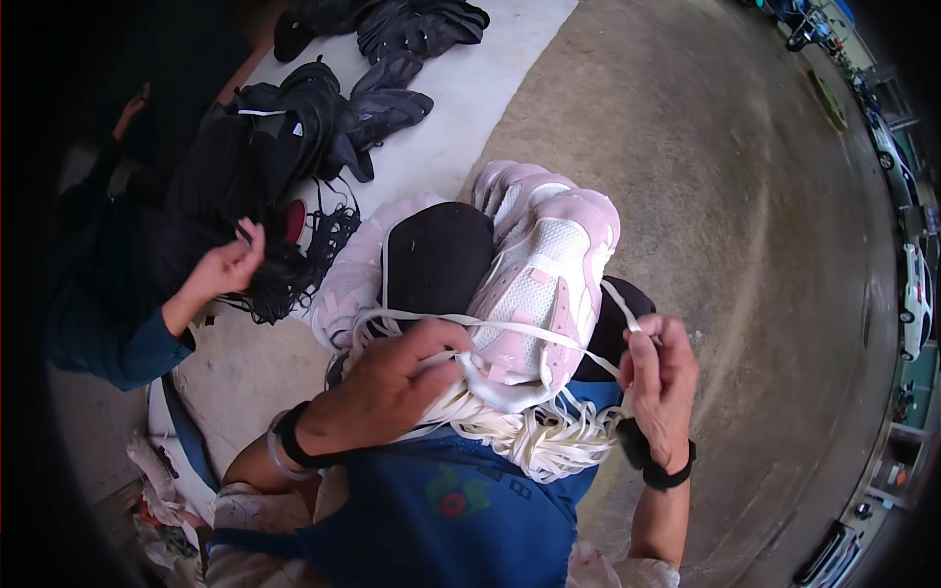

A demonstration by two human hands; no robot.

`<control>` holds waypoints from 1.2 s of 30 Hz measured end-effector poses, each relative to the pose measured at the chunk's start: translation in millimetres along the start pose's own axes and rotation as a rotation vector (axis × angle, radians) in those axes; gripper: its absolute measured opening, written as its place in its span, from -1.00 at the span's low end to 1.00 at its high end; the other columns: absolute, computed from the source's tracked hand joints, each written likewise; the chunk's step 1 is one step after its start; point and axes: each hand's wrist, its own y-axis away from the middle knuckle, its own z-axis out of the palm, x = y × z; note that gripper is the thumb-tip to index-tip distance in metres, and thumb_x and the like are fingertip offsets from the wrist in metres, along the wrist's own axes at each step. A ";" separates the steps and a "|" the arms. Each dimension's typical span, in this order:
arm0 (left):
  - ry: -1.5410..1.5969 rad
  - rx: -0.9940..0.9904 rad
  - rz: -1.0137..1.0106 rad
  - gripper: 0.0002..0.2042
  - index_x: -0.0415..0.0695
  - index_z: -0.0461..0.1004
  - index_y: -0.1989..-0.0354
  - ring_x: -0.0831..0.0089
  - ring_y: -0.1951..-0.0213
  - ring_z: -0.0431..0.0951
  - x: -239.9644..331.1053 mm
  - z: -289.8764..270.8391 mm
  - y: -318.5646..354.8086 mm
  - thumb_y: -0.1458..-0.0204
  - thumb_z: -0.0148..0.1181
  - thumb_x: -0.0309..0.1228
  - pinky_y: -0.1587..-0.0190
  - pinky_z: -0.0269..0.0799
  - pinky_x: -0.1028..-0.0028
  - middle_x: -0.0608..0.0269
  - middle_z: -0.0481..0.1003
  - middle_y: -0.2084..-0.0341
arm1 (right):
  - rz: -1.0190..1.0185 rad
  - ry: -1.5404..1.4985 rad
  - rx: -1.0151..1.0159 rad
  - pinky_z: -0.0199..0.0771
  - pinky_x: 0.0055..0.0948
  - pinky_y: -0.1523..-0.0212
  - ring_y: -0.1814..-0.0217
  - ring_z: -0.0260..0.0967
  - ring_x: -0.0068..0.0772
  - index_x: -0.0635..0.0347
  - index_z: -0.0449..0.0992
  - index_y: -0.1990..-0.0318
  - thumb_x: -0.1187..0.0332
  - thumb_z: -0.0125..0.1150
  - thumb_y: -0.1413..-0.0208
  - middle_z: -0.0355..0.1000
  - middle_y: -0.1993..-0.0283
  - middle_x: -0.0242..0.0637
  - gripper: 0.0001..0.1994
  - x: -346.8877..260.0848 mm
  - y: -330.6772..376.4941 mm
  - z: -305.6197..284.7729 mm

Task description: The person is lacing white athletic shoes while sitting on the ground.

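A pink and white mesh shoe upper (564, 265) lies across my lap, with other similar uppers stacked behind it. My right hand (662, 377) pinches a white shoelace (618, 299) beside the upper's right edge. At the other side, my left hand (387, 392) has its fingers closed on lace by the near end of the upper; the fingertips are partly hidden. One strand of lace runs across the upper between both hands. A bundle of loose white laces (534, 441) rests on my blue apron (412, 519), just below the upper.
Left of the upper sit a rounded black piece (438, 257) and another pink upper (353, 279). Black shoe uppers (284, 127) and black laces (333, 235) lie farther left. Another person's hand (230, 265) is close by on that side. Parked vehicles (916, 294) line the far right.
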 end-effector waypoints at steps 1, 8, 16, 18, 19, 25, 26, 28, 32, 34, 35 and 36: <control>-0.149 -0.051 -0.017 -0.68 -0.19 0.39 0.03 0.39 0.38 0.52 -0.6 5.3 -1.3 -0.04 0.25 -0.47 0.37 0.46 0.42 0.18 0.43 0.33 | -0.095 0.033 0.006 0.30 -0.61 0.49 0.50 0.29 -0.64 0.28 0.38 0.17 0.50 0.12 -0.17 0.34 0.51 -0.34 -0.89 -2.3 7.8 3.3; -0.712 0.003 0.359 -0.53 -0.19 0.36 -0.06 0.29 0.42 0.52 -4.9 29.0 -29.3 0.09 0.29 -0.47 0.45 0.46 0.38 0.15 0.34 0.35 | -0.296 0.815 -0.105 0.56 -0.26 0.33 0.33 0.53 -0.06 0.35 0.15 -0.26 0.25 0.24 -0.08 0.46 0.20 0.02 -0.36 -3.1 24.9 44.7; -0.787 -0.051 0.470 -0.59 -0.21 0.42 -0.01 0.37 0.49 0.51 -17.8 22.2 -36.6 0.08 0.26 -0.48 0.50 0.43 0.42 0.19 0.31 0.40 | -0.266 0.691 -0.254 0.54 -0.13 0.13 0.11 0.49 0.19 0.30 -0.21 -0.41 0.42 0.04 -0.16 0.29 -0.12 0.30 -0.26 30.7 20.0 31.7; -0.799 -0.046 0.508 -0.61 -0.21 0.45 0.02 0.38 0.49 0.51 -19.9 20.7 -36.8 0.09 0.27 -0.48 0.50 0.43 0.43 0.20 0.32 0.40 | -0.252 0.704 -0.271 0.53 -0.13 0.10 0.08 0.48 0.21 0.30 -0.23 -0.42 0.41 0.05 -0.16 0.27 -0.14 0.29 -0.25 32.8 18.9 30.6; -0.747 -0.067 0.515 -0.63 -0.20 0.46 0.05 0.39 0.50 0.51 -19.2 19.2 -36.1 0.09 0.27 -0.48 0.50 0.44 0.44 0.21 0.33 0.41 | -0.242 0.708 -0.291 0.52 -0.12 0.07 0.05 0.47 0.22 0.29 -0.25 -0.42 0.41 0.05 -0.17 0.26 -0.16 0.29 -0.25 32.9 18.4 30.6; -0.618 -0.059 0.585 -0.65 -0.16 0.50 0.10 0.38 0.54 0.49 -21.7 21.6 -40.9 0.13 0.31 -0.48 0.50 0.44 0.44 0.23 0.37 0.45 | -0.357 0.711 -0.247 0.53 -0.24 0.36 0.40 0.45 -0.04 0.30 -0.16 -0.41 0.43 0.21 -0.10 0.37 0.22 0.02 -0.20 21.7 20.1 26.9; -0.581 -0.057 0.552 -0.66 -0.16 0.50 0.11 0.37 0.55 0.49 -18.9 19.9 -40.6 0.13 0.31 -0.49 0.50 0.44 0.43 0.23 0.37 0.48 | -0.353 0.708 -0.248 0.53 -0.24 0.36 0.40 0.45 -0.04 0.30 -0.16 -0.41 0.43 0.21 -0.10 0.37 0.22 0.02 -0.20 16.9 19.4 20.7; -0.476 -0.040 0.489 -0.69 -0.16 0.51 0.13 0.37 0.56 0.47 -15.1 16.1 -39.3 0.12 0.30 -0.51 0.51 0.42 0.43 0.22 0.38 0.50 | -0.135 0.529 -0.371 0.48 -0.38 0.38 0.48 0.40 -0.19 0.19 -0.01 -0.39 0.46 0.22 -0.13 0.39 0.39 -0.12 -0.29 2.5 17.1 2.3; -0.226 -0.023 0.259 -0.74 -0.17 0.51 0.15 0.42 0.56 0.44 -11.0 -3.9 -38.8 0.07 0.22 -0.59 0.52 0.36 0.48 0.21 0.38 0.57 | -0.091 0.430 -0.229 0.26 -0.58 0.46 0.57 0.15 -0.64 0.26 0.37 -0.19 0.47 0.14 -0.21 0.21 0.61 -0.45 -0.62 2.6 17.3 -27.5; -0.165 0.002 0.228 -0.80 -0.17 0.50 0.14 0.54 0.55 0.41 -15.3 -12.3 -43.8 -0.04 0.16 -0.57 0.50 0.33 0.51 0.23 0.42 0.55 | -0.040 0.344 -0.211 0.19 -0.64 0.49 0.56 0.12 -0.73 0.30 0.42 -0.13 0.47 0.10 -0.24 0.20 0.62 -0.52 -0.68 -7.7 17.9 -26.7; -0.141 0.089 0.143 -0.82 -0.19 0.49 0.12 0.55 0.51 0.45 -10.2 -17.5 -47.1 -0.10 0.12 -0.54 0.46 0.35 0.52 0.23 0.45 0.52 | -0.040 0.321 -0.231 0.26 -0.60 0.46 0.55 0.20 -0.67 0.27 0.44 -0.12 0.47 0.11 -0.23 0.26 0.61 -0.41 -0.69 -11.4 16.7 -27.0; -0.118 0.174 0.057 -0.83 -0.22 0.48 0.10 0.56 0.47 0.48 -6.8 -23.4 -49.7 -0.17 0.08 -0.50 0.42 0.38 0.53 0.23 0.48 0.49 | -0.040 0.295 -0.251 0.33 -0.56 0.43 0.53 0.27 -0.60 0.25 0.46 -0.10 0.47 0.12 -0.22 0.32 0.60 -0.29 -0.70 -16.9 16.7 -26.5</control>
